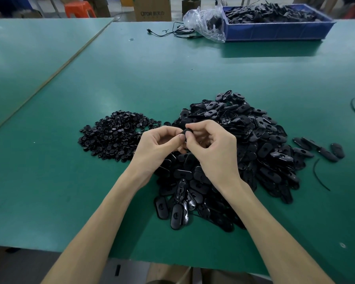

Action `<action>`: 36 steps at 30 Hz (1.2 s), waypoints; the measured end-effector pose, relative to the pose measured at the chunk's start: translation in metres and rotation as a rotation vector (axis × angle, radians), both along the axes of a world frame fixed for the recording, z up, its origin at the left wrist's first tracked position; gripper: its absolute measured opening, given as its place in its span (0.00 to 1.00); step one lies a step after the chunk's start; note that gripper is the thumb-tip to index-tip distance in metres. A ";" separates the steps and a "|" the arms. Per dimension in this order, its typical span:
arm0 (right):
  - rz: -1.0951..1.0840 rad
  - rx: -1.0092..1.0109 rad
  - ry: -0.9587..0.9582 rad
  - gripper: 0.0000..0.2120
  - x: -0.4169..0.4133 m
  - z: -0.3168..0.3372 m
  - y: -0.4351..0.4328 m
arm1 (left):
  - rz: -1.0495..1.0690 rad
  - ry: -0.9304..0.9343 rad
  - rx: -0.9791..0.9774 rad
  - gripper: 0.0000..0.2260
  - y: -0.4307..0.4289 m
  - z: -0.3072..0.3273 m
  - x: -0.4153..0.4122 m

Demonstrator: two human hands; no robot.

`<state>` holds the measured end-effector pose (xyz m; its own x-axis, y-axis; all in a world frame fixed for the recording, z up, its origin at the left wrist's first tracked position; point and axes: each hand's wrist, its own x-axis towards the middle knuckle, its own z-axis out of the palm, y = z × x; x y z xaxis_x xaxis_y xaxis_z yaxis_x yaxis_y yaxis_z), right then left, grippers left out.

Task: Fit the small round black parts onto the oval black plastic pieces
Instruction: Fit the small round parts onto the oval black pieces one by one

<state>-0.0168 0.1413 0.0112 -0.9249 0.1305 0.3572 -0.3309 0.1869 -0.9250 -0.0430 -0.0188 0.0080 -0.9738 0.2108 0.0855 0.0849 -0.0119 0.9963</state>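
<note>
Black, light, stiff plastic: both hands, left (160, 140) and right (211, 144), pinch one oval piece (186, 132) by its edges, probably slippery.

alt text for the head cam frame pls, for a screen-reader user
Two bare hands, left hand and right hand, meet over a green table, pinching a small black part between their fingertips. A pile of small round black parts lies to the left, a larger heap of oval black plastic pieces to the right. A blue bin of black parts sits far right.
</note>
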 end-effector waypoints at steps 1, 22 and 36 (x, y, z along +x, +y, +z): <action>-0.008 0.021 0.008 0.06 0.000 0.000 0.000 | 0.000 0.004 -0.011 0.05 0.000 0.001 0.000; -0.071 0.069 0.054 0.04 0.000 0.002 -0.003 | 0.002 0.006 0.025 0.04 -0.001 0.004 0.000; -0.069 0.210 0.086 0.08 -0.002 -0.004 -0.002 | 0.042 0.030 -0.050 0.05 -0.001 -0.003 -0.002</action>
<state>-0.0187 0.1391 0.0074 -0.8812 0.1065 0.4605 -0.3870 0.3967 -0.8324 -0.0445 -0.0197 0.0055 -0.9791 0.1742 0.1054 0.1143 0.0417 0.9926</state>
